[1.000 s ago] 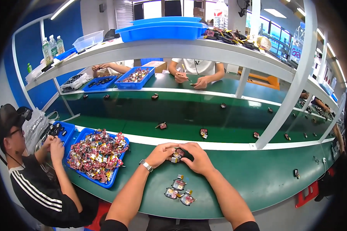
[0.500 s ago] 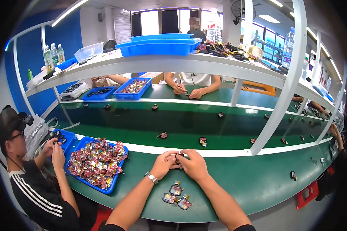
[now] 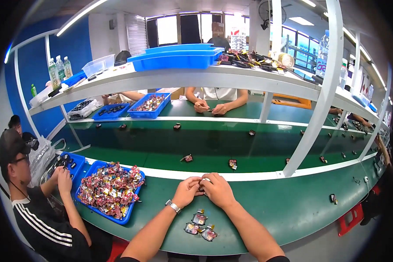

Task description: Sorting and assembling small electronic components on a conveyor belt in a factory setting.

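Above the green table (image 3: 292,209), my left hand (image 3: 186,192) and my right hand (image 3: 217,190) meet with fingertips pinched together. Between them is a small dark electronic part (image 3: 201,191), mostly covered by my fingers. Three small electronic assemblies (image 3: 199,218) lie in a cluster between my forearms; each has a clear or grey casing, reddish board and yellow-silver tab. Left of my left hand, a blue tray (image 3: 125,218) is heaped with many reddish circuit-board pieces (image 3: 109,187).
Beyond a white rail (image 3: 249,176) runs a green conveyor (image 3: 161,146) with scattered parts. A white post (image 3: 312,126) rises at right, supporting an overhead shelf (image 3: 183,75) with blue trays. A co-worker (image 3: 39,205) sits at left; another's hands (image 3: 210,108) work across the conveyor.
The view has tilted slightly, shifting the scene a little lower. My hands stay together around the small part, with fingers slightly shifted. Another person's head now shows behind the co-worker at left.
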`<state>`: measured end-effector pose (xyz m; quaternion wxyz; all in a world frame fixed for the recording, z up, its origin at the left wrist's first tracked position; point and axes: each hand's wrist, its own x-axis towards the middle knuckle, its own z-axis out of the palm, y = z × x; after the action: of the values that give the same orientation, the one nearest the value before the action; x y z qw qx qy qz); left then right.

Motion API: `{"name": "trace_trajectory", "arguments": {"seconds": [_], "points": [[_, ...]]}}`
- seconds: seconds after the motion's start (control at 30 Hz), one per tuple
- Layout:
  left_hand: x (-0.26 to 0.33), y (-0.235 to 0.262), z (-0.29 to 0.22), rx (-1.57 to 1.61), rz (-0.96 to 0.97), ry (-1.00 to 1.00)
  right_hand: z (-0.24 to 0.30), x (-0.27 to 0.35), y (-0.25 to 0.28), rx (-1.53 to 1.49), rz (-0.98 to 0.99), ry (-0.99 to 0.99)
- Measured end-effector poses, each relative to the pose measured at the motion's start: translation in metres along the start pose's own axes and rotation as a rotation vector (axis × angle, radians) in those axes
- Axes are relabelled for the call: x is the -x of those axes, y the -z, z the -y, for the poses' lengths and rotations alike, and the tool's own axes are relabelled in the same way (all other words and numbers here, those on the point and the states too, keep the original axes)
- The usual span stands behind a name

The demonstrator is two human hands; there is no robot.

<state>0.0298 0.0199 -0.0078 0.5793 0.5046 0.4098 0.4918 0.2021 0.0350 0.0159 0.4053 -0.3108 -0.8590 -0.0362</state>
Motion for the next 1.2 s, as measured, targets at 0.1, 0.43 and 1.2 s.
{"name": "trace_trajectory", "arguments": {"seconds": [0.1,0.43,1.2], "points": [[0.005,0.002,-0.009,-0.008,-0.008,-0.027,0.001,-0.004,0.007,-0.108,0.045,-0.006],[0.004,0.005,-0.01,0.023,0.067,0.044,-0.01,0.005,0.007,-0.233,0.075,-0.14],[0.004,0.012,-0.012,0.089,0.114,0.081,-0.001,0.003,0.012,-0.283,0.031,-0.085]]}}
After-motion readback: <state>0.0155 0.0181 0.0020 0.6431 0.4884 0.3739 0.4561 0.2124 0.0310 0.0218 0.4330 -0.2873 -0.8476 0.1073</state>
